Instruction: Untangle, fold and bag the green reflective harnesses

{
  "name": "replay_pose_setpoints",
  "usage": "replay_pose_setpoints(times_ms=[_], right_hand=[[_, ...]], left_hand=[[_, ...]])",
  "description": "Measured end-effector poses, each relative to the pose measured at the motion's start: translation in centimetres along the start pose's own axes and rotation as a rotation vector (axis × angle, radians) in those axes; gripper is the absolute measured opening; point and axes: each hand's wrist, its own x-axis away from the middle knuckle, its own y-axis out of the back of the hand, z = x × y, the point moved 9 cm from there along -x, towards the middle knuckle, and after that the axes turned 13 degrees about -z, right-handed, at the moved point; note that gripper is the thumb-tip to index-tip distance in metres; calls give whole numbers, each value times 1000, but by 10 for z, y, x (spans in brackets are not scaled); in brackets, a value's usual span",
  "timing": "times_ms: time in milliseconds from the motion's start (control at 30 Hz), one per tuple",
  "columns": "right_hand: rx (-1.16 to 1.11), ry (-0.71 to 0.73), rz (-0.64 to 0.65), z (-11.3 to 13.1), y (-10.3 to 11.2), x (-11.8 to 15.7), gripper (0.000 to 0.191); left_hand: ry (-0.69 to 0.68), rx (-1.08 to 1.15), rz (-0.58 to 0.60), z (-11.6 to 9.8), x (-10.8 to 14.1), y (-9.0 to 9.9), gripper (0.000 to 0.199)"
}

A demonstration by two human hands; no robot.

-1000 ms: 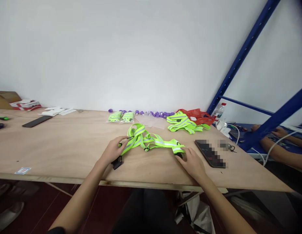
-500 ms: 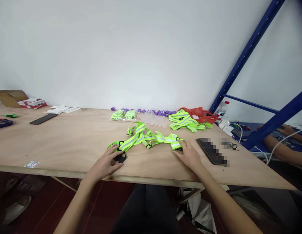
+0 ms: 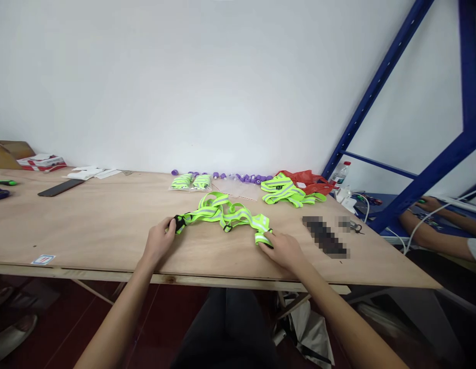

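A neon-green reflective harness [image 3: 211, 214] of silver-striped straps lies loosely looped on the wooden table [image 3: 107, 220]. My left hand [image 3: 160, 240] is closed on the black buckle [image 3: 179, 223] at its left end. At the right end, my right hand [image 3: 281, 248] pinches the strap, thumb in front; its fingertips partly hide the black piece there. The middle straps and a small black slider [image 3: 227, 228] rest between the hands. Behind lie two bagged harnesses [image 3: 191, 182] and another loose reflective harness [image 3: 286, 190].
Purple rolled bands [image 3: 249, 179] line the wall beside a red plastic bag [image 3: 309, 180] and a bottle [image 3: 341, 174]. A blurred-out dark object [image 3: 324, 237] and keys [image 3: 353, 226] lie right. Far left are a cardboard box [image 3: 9, 154] and papers [image 3: 90, 172]. Another person's arm [image 3: 434, 230] shows beyond the blue frame [image 3: 380, 92].
My left hand has closed on the black buckle and lifted it slightly, turning it. My right hand has tightened on the strap end and pulled it a little left. The view has shifted right.
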Motion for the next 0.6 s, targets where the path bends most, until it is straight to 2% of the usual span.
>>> replay_pose_setpoints(times_ms=[133,233,300,367,433,533,600], right_hand=[[9,49,20,28,6,5,39],[32,-3,25,25,5,4,37],[27,-63,10,12,1,3,37],[-16,-106,-17,-4,-4,4,44],[-138,-142,-58,-20,-7,3,46],[-503,-285,-180,-53,-4,-5,36],[-815,-504,-272,-87,-1,-15,30]], left_hand=[[-1,54,-94,-15,-25,-3,39],[10,97,-168,-24,-40,0,38],[30,132,-212,-26,-46,6,36],[58,175,-254,-24,-51,15,33],[111,221,-280,-16,-53,22,31],[221,337,-284,-4,-58,28,33],[276,416,-292,0,-66,33,35]])
